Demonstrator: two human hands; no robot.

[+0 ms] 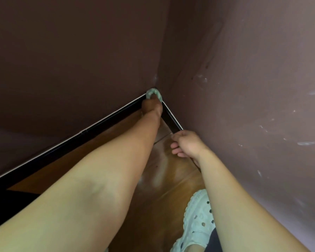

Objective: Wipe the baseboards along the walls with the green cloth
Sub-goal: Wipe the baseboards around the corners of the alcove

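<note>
My left arm stretches far forward into the corner of the room. My left hand (151, 106) holds the bunched green cloth (154, 93) against the top of the black baseboard (80, 140), right where the left wall's strip meets the right wall's strip (171, 119). Only a small curl of the cloth shows above my fingers. My right hand (185, 143) hovers lower and nearer, beside the right wall's baseboard, with its fingers loosely curled and nothing in them.
Two dull mauve walls (244, 88) close the corner; the right one has white scuff marks. The floor (164, 179) is glossy brown wood. My foot in a white perforated shoe (196, 222) stands at the bottom right, close to the right wall.
</note>
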